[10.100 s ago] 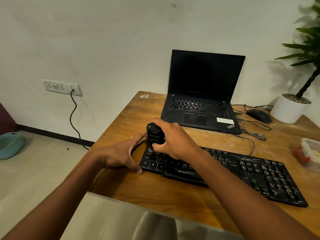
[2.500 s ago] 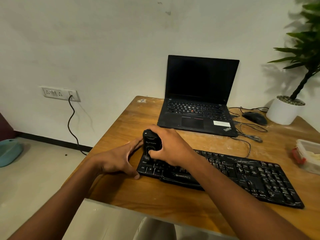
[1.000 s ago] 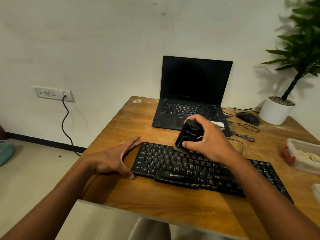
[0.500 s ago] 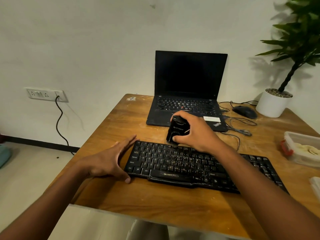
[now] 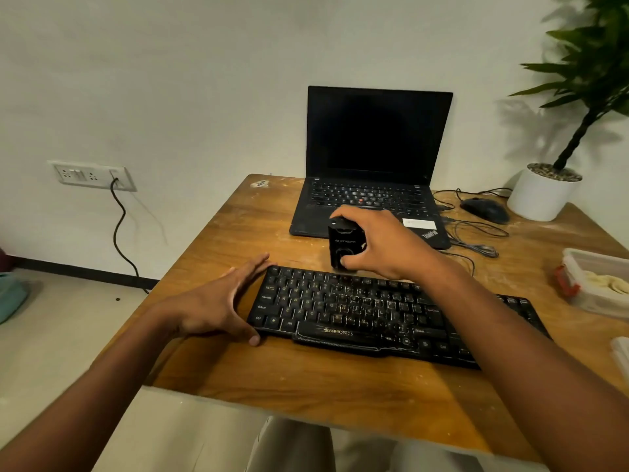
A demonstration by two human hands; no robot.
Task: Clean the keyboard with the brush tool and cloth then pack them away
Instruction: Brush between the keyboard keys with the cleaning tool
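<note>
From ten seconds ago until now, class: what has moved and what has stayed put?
The right hand, gripping the brush tool, moved it from the keyboard's left end to its back edge. The left hand stayed braced flat on that end; the laptop is unmoved.

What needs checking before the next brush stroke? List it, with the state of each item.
1. Brush tool gripped: ok, the right hand holds it with fingers curled round it.
2. Brush on the keys: cannot tell, its lower end sits at the far edge of the keyboard and contact is not clear.
3. Keyboard steadied: ok, the left hand lies open against its left end.
4. Keyboard fully on the table: ok.
5. Path clear of the laptop: ok, it stands apart, behind the keyboard.
6. Cloth ready: cannot tell, no cloth is clearly in view.
</note>
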